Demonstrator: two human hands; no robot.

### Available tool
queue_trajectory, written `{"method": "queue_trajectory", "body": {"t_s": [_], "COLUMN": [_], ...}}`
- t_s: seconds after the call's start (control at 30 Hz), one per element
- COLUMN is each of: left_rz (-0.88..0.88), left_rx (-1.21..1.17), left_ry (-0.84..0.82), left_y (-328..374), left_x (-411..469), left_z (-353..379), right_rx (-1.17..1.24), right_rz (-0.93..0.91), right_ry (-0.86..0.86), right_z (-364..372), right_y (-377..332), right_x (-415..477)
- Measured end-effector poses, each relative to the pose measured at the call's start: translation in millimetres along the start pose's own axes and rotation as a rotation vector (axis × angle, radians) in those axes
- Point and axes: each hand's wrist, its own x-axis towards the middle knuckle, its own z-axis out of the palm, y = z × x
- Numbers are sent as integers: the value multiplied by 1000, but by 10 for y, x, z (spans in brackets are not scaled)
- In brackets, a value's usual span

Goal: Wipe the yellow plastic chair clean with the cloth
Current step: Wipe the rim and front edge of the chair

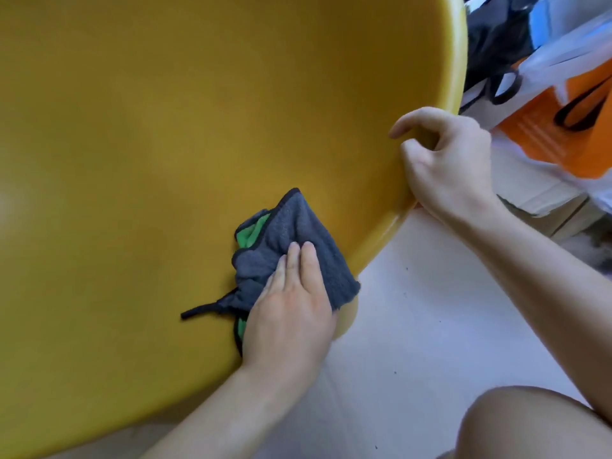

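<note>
Now your left hand [291,309] presses the grey cloth [291,246] flat-fingered on the yellow chair [165,144]; your right hand [443,160] curls round its right rim.

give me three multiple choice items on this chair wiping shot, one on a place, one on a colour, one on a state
1. Where does the cloth lie?
A. on the floor
B. on the yellow chair, near its rim
C. on the knee

2. What colour shows inside the grey cloth's folds?
A. red
B. white
C. green

3. What is the right hand doing?
A. gripping the chair's rim
B. holding the cloth
C. resting on the floor

Answers: 1 B, the left hand presses it flat on the yellow surface; 2 C, green shows at its left edge; 3 A, its fingers curl over the rim.
</note>
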Motion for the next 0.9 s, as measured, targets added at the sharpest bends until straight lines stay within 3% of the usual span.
{"method": "queue_trajectory", "body": {"t_s": [0.33, 0.4, 0.47, 0.53, 0.6, 0.63, 0.7, 0.8, 0.9], "left_rz": [-90, -79, 6, 42, 25, 51, 67, -3, 15], "left_rx": [-140, -164, -240, -480, -749, -807, -811, -740, -586], "left_ry": [183, 207, 171, 55, -42, 13, 185, 91, 28], "left_y": [943, 931, 838, 713, 528, 400, 124, -60, -45], "left_x": [866, 870, 805, 768, 634, 549, 341, 159, 88], "left_z": [-207, -213, -226, -351, -492, -532, -534, -397, -175], "right_rx": [28, 19, -74, -338, -572, -594, -572, -728, -795], "right_rz": [-56, -55, -57, -103, -297, -444, -762, -1025, -1094], "right_ry": [-94, -190, -348, -324, -116, -77, -221, -538, -505], "right_z": [-119, -214, -324, -470, -592, -605, -477, -156, -45], "right_y": [89, 116, 131, 136, 57, 0, -8, 132, 222], "right_x": [1, 28, 19, -57, -205, -291, -458, -595, -529]}}
